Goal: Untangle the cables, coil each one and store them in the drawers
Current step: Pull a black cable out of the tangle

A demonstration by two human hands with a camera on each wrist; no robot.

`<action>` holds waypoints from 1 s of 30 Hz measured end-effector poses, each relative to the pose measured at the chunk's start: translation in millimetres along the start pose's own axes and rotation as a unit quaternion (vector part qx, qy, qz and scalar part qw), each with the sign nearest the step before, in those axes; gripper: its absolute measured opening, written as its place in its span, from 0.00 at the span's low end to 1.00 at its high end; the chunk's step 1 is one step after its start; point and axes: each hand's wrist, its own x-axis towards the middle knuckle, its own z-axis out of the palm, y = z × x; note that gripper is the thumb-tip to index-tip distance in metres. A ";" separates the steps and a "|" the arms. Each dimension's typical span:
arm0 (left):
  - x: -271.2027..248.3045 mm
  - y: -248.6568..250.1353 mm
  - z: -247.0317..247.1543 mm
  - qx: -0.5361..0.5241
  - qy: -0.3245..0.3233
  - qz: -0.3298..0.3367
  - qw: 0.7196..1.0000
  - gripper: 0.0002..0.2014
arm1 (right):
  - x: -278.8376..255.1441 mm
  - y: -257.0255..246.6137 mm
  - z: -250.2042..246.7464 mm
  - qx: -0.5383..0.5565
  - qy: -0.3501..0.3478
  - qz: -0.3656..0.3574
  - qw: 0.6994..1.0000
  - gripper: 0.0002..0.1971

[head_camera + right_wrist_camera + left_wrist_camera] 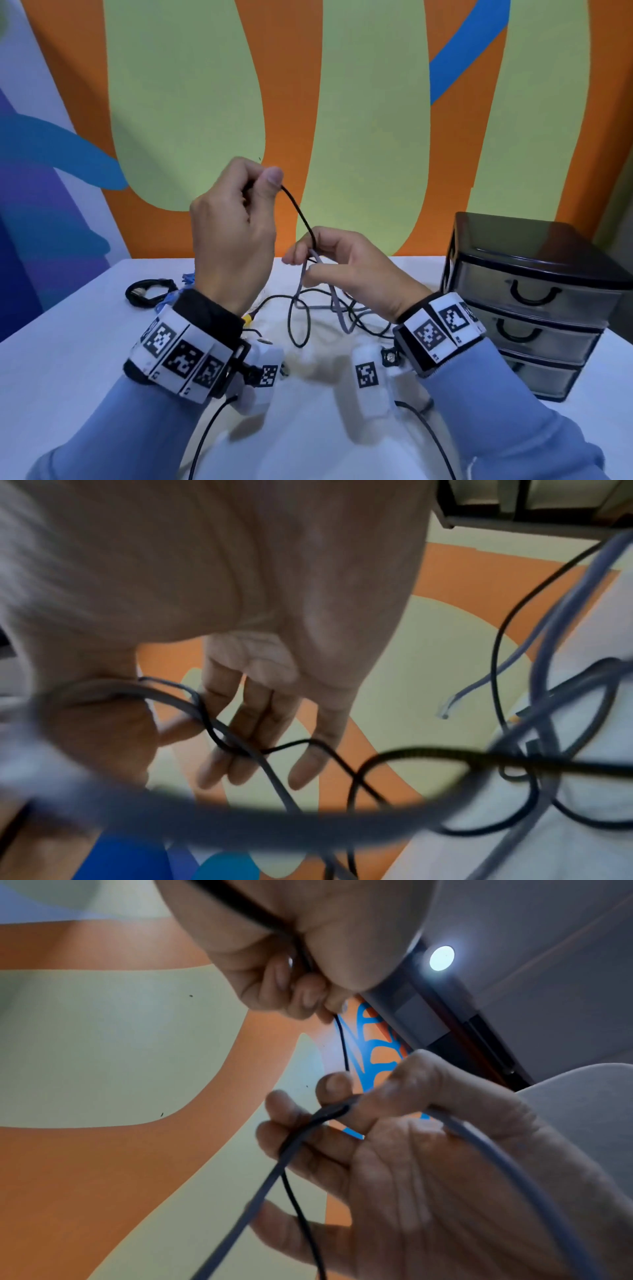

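Observation:
My left hand (pixel 265 181) is raised above the table and pinches a thin black cable (pixel 301 212) between thumb and curled fingers. The cable arcs down to my right hand (pixel 308 265), which pinches a loop of grey cable (pixel 303 286) where the black one crosses it. In the left wrist view, the left hand (pixel 308 996) grips the black cable (pixel 342 1045). In the right wrist view, the grey cable (pixel 240 739) and black cable (pixel 329 748) cross the fingers (pixel 260 723). The rest of both cables lies tangled (pixel 329 311) on the white table (pixel 85 342) under my hands.
A dark three-drawer unit (pixel 534 284) stands at the right of the table, all drawers closed. A coiled black cable (pixel 147 291) lies at the far left, with a blue cable (pixel 186 277) beside it. A painted wall rises behind the table's far edge.

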 end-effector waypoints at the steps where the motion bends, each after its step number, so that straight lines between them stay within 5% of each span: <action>1: 0.9 -0.4 -1.6 -0.006 0.026 -0.007 1.000 0.16 | -0.2 0.8 -3.1 -0.001 0.005 -0.006 1.000 0.14; 5: 6.0 -3.8 -6.3 -0.030 0.087 -0.044 0.995 0.17 | -2.7 0.3 -9.9 0.009 0.013 -0.021 1.000 0.25; 8: 8.6 -12.2 -7.4 -0.022 0.049 -0.090 0.995 0.18 | -4.5 2.1 -10.3 0.000 0.028 0.000 1.000 0.28; 14: 12.4 -30.6 -10.8 -0.005 0.019 -0.132 0.991 0.16 | 1.0 -4.2 -14.0 0.200 0.097 0.053 0.974 0.18; 19: 13.6 -36.4 -15.2 0.007 -0.076 -0.142 0.987 0.12 | -0.6 5.5 -17.3 0.018 0.141 -0.011 0.990 0.11; 21: 13.4 -32.3 -14.2 0.012 -0.106 -0.126 0.986 0.08 | -1.0 7.6 -15.8 -0.024 0.152 -0.021 0.988 0.07; 25: 10.1 -15.3 -11.3 -0.051 -0.136 -0.077 0.986 0.21 | -0.7 8.1 -11.0 -0.077 0.134 -0.019 0.988 0.08; 30: 6.0 -7.4 -11.7 0.012 -0.129 0.100 0.987 0.26 | -0.3 9.8 -9.6 -0.103 0.102 -0.003 0.989 0.11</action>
